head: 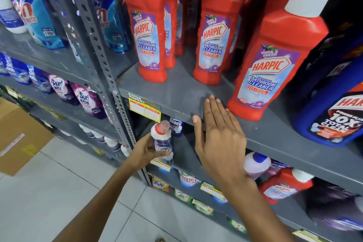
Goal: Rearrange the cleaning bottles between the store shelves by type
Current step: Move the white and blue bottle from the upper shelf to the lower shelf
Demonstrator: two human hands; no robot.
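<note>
cardboard box [17, 135]: on floor, left | detergent pouches [86, 102]: left rack | price tag [144, 107]: shelf edge

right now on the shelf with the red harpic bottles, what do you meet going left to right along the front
Blue refill pouch → red Harpic bottle → second red Harpic bottle → larger red Harpic bottle with the open right hand just in front → blue Harpic bottle.

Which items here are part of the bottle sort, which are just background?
Job: Domex bottle gripped in left hand; open right hand; red Harpic bottles; grey shelf.
Background: Surf Excel pouches; cardboard box; price tag.
</note>
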